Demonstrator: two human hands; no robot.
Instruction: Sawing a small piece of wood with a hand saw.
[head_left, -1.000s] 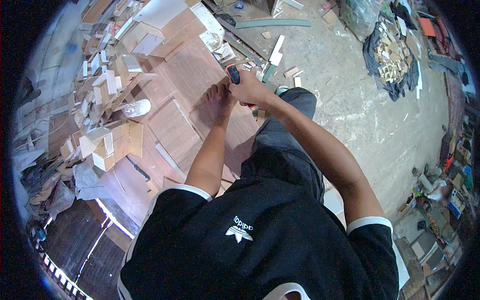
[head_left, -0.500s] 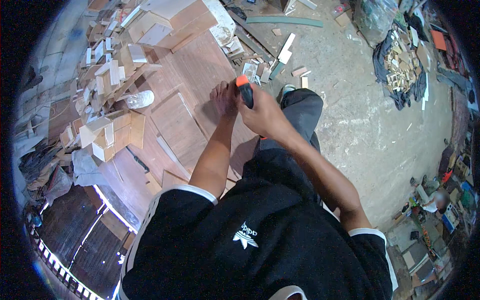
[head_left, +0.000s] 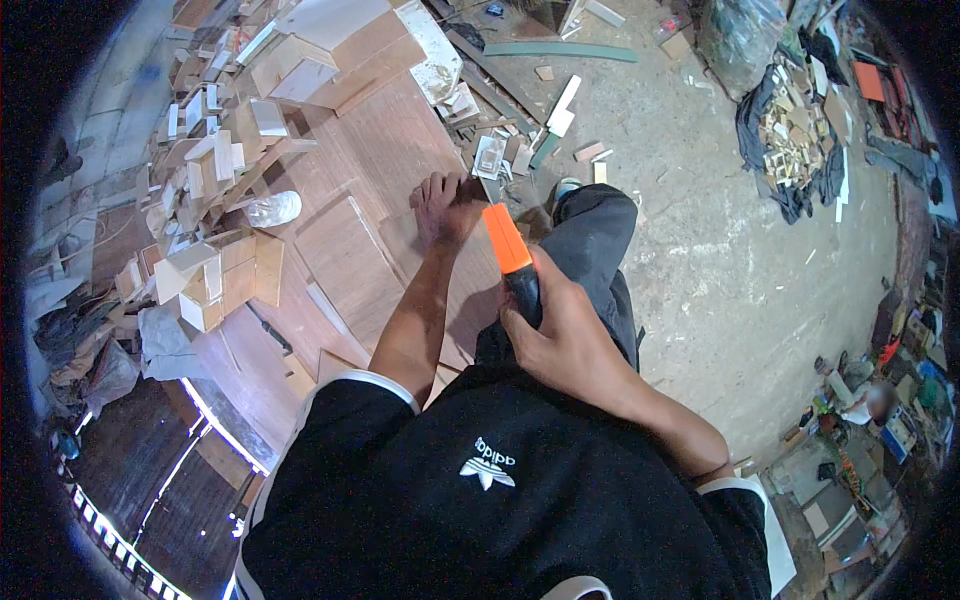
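Note:
My right hand point(head_left: 575, 335) is wrapped round the black grip of a handsaw point(head_left: 508, 238) with an orange handle collar. Its thin grey blade shows only as a narrow strip beyond the collar, beside my left hand. My left hand point(head_left: 447, 208) lies on a brown plywood sheet point(head_left: 400, 150) near its right edge, fingers stretched out and pressing down. The cut, if there is one, is too small to make out. Beneath my right hand is my dark trouser leg.
Small wooden box frames point(head_left: 240, 275) and a clear plastic cup point(head_left: 272, 209) stand left on the plywood. Offcuts point(head_left: 563, 110) and a green strip point(head_left: 560, 50) lie on the concrete floor. A black sack of scraps point(head_left: 795, 140) sits far right; a person point(head_left: 868, 405) is lower right.
My right hand has pulled the handsaw back toward my body, showing more of its orange collar and a bit of blade. My left hand stays on the plywood.

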